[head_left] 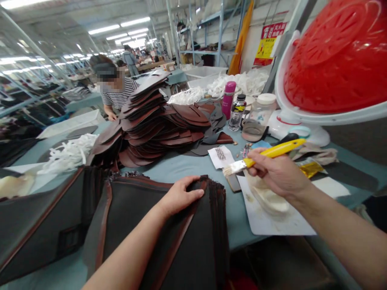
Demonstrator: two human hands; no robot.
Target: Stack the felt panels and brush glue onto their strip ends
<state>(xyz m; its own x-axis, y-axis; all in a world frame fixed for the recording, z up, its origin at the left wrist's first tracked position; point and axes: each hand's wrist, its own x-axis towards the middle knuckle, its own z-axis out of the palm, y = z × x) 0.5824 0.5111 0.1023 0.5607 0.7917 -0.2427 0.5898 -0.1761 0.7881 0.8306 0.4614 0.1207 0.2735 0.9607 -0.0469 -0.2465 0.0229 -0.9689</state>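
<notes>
My left hand (180, 196) lies at the far edge of a stack of dark grey panels (142, 217) with reddish-brown strips. Its thumb presses on the top panel, and the fingers curl over the edge, partly hidden. In my right hand (273, 171) is a paintbrush with a yellow handle (282, 150), closed between thumb and fingers. The brush's pale bristles (229, 170) point left, above the table and apart from the stack. Below the right hand, a cream-coloured container (270, 203), partly hidden, sits on a stained white sheet (260, 223).
Brown leather pieces (145, 125) rise in a tall pile ahead. A red and white lamp-like device (332, 60) looms at right. A purple bottle (229, 98), a clear bottle (237, 112) and a jar (263, 108) stand behind. Across the table is a person in stripes (117, 94).
</notes>
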